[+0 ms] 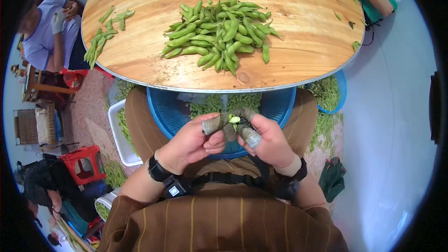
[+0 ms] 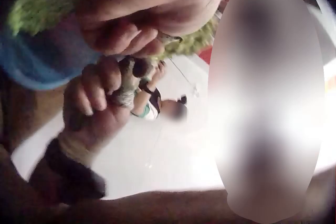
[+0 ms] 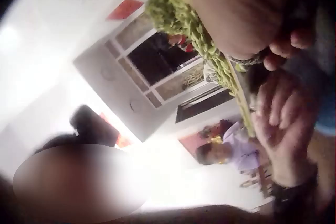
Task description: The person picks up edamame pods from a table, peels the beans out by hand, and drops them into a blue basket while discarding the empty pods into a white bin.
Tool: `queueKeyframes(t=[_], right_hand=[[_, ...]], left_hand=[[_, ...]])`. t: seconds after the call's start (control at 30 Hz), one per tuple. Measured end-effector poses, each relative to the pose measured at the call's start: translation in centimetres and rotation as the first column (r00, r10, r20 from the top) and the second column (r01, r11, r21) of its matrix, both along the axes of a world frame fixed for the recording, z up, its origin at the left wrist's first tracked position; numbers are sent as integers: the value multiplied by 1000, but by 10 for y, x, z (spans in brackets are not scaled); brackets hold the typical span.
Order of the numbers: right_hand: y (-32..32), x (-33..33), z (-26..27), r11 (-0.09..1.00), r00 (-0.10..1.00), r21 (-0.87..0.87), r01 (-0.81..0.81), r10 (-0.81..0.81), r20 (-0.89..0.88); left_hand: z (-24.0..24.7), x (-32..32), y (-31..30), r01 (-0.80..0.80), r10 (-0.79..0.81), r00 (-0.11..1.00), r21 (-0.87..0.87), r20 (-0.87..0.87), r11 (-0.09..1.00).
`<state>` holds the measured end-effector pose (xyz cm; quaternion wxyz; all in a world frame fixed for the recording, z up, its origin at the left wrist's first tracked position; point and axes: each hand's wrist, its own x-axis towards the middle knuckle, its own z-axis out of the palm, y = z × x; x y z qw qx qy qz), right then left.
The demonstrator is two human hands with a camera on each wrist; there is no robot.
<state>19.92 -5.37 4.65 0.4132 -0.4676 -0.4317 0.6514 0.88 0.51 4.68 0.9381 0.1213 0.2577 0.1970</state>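
In the head view a small green soybean pod (image 1: 234, 119) shows between my two hands, over a blue basket (image 1: 163, 121) held between the knees. My left hand (image 1: 189, 141) pinches the pod from one side, its other fingers curled. From the other side my right hand (image 1: 270, 142) pinches it with thumb and fingers. Grey wraps (image 1: 251, 137) cover the thumbs and some fingertips. Green shelled beans (image 1: 205, 106) lie in the basket below. Both wrist views show the hands meeting at the fingertips; the pod is mostly hidden there.
A heap of soybean pods (image 1: 224, 35) lies on the round wooden table (image 1: 303, 58), whose edge overhangs the basket. A white tub (image 1: 114, 121) stands left, another blue basket (image 1: 340, 91) right. A red stool (image 1: 84, 163) and a seated person (image 1: 49, 32) are at left.
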Motion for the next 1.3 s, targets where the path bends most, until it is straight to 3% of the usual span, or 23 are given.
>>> queueKeyframes(t=[0.07,0.1,0.17,0.3,0.37,0.4,0.43,0.5,0.53,0.57,0.63,0.67,0.7,0.77,0.9,0.97,1.03,1.1,1.13,1.17,1.2,1.23,1.3], right_hand=[[4,-6,-12,863,860,499,-73,-200,470],[5,-3,-8,862,861,502,-74,-199,468],[6,2,5,947,534,138,-291,42,844],[7,4,-9,961,657,269,-72,-157,737],[15,2,-7,947,921,304,100,-204,332],[17,4,11,995,969,83,52,-71,238],[17,3,13,995,967,87,56,-75,245],[19,3,16,989,999,-140,-45,47,10],[18,2,11,990,998,-130,-60,55,-39],[17,0,2,991,998,-124,-58,55,-31],[16,-3,-13,978,984,163,-133,110,142],[18,-4,-1,968,925,158,-195,128,359],[18,-5,4,967,923,162,-195,125,364],[18,-12,14,881,593,283,-379,-5,806],[19,-9,32,821,592,483,-304,-234,771],[26,0,50,834,579,481,-271,-258,773],[40,9,59,762,450,643,-71,-551,703],[63,16,59,673,259,735,-82,-698,667],[72,21,55,697,210,713,-77,-688,695],[75,24,54,694,215,716,-75,-690,691],[78,26,54,733,185,676,-82,-655,733],[79,27,54,770,157,632,-90,-616,772],[75,27,53,780,233,625,-37,-601,764]], left_hand=[[-9,0,-2,-26,27,999,-39,30,999],[-12,0,-2,-43,48,997,-84,62,996],[-13,-2,1,-53,51,998,-90,-22,995],[-14,-5,1,10,-7,993,25,-122,1000],[-16,-6,-1,39,-36,995,25,-98,999],[-20,-7,-3,50,-50,999,-28,-4,998],[-22,-8,-3,66,-59,994,-77,91,995],[-22,-11,-4,84,-53,977,-146,206,986],[-22,-13,-4,104,-34,951,-216,308,971],[-21,-15,-5,106,-36,949,-209,314,972],[-19,-20,-6,86,-86,996,2,0,996],[-16,-22,-6,103,-96,990,67,-105,992],[-12,-21,-6,104,-96,990,72,-100,992],[-6,-20,-8,158,-70,926,213,-371,964],[13,-50,-12,67,36,915,240,-401,968],[10,-79,-16,-87,266,818,347,-510,934],[3,-120,-17,-64,430,660,525,-616,849],[-6,-162,-17,240,535,295,603,-792,761],[-5,-174,-21,241,537,291,604,-791,759],[-2,-183,-27,590,641,-116,466,-759,659],[-1,-188,-30,803,744,-438,153,-505,576],[0,-189,-31,800,742,-445,151,-502,581],[7,-181,-28,790,871,-285,416,-401,450]])
